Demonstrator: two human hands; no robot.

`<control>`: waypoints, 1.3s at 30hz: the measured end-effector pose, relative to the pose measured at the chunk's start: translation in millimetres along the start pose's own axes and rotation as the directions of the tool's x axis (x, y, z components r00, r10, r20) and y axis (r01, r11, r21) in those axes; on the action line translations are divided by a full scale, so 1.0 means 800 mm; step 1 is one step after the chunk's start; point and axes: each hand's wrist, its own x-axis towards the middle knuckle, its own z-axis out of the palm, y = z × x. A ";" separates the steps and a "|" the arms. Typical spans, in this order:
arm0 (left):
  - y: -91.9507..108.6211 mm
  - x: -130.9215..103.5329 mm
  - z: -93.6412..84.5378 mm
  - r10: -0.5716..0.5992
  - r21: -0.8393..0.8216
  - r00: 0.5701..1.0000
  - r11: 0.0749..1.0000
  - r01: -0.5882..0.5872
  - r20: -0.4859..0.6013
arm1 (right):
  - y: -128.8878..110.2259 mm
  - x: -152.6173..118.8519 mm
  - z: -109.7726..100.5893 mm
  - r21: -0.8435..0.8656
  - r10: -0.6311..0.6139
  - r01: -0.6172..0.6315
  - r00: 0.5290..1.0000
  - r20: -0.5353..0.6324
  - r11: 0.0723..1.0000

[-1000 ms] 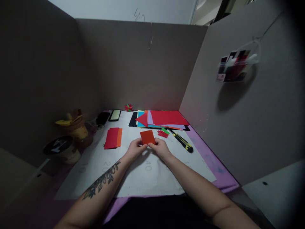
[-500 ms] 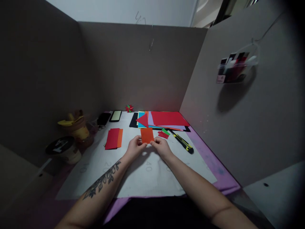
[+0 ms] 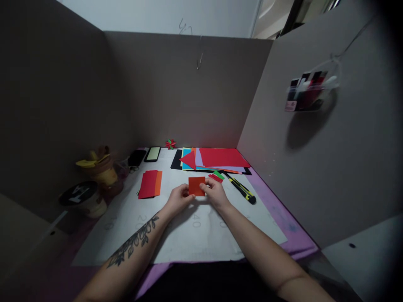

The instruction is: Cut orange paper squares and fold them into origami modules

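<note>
A small square of orange paper [image 3: 195,186] is held up between my two hands, a little above the white sheet on the table. My left hand [image 3: 180,198] pinches its lower left corner, thumb in front. On the right edge, my right hand [image 3: 215,193] grips the paper with the thumb across its face. Just behind my right hand lie small red and green paper strips [image 3: 218,175]. To the right of them rests a yellow and black utility knife [image 3: 242,188]. A stack of red and orange paper pieces [image 3: 149,184] sits left of my hands.
Coloured sheets [image 3: 225,157] are piled at the back, a red triangle on top. A red and green paper star [image 3: 170,144] and a phone [image 3: 153,154] lie at the back left. Pots [image 3: 105,170] and a lidded tub [image 3: 85,197] stand left. Grey panels [image 3: 189,92] enclose the table.
The orange square has come lower and turned slightly between my hands. My right thumb has moved from its bottom edge up onto its right side.
</note>
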 end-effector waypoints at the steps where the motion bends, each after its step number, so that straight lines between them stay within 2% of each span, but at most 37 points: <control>1: 0.000 -0.001 0.001 -0.014 0.003 1.000 1.000 0.014 0.022 | -0.001 0.001 -0.001 -0.010 0.016 -0.016 1.000 -0.027 1.000; 4: 0.001 -0.003 -0.001 -0.070 0.013 0.997 0.997 0.070 0.029 | -0.001 0.006 -0.013 0.012 0.062 -0.061 0.989 -0.135 0.998; 7: 0.002 -0.001 -0.004 -0.095 0.006 0.995 0.995 0.095 -0.023 | 0.001 0.010 -0.022 0.102 0.106 -0.087 0.975 -0.197 0.991; 10: 0.003 0.003 -0.005 -0.071 -0.090 0.996 0.994 0.066 -0.055 | 0.002 0.006 -0.016 0.146 0.145 -0.129 0.983 -0.109 0.981; 14: 0.001 0.005 -0.003 -0.073 -0.254 0.997 0.965 0.065 -0.024 | -0.002 -0.007 0.004 0.124 0.185 -0.183 0.983 0.000 0.975; 19: -0.003 0.006 -0.003 -0.131 -0.287 0.986 0.953 0.095 -0.108 | -0.009 -0.015 0.014 0.137 0.200 -0.207 0.978 0.064 0.969; 24: -0.007 0.006 -0.004 -0.136 -0.278 0.988 0.954 0.110 -0.078 | -0.002 -0.013 0.011 0.201 0.188 -0.202 0.979 0.085 0.959; 29: -0.009 0.008 -0.004 -0.125 -0.274 0.986 0.958 0.091 -0.107 | -0.002 -0.012 0.010 0.182 0.203 -0.212 0.977 0.070 0.960; 34: -0.003 0.005 -0.003 -0.130 -0.254 0.985 0.962 0.098 -0.113 | -0.005 -0.013 0.012 0.271 0.226 -0.238 0.971 0.076 0.933; 39: 0.003 0.004 -0.002 -0.152 -0.256 0.980 0.960 0.116 -0.129 | -0.005 -0.013 0.012 0.285 0.236 -0.248 0.969 0.079 0.926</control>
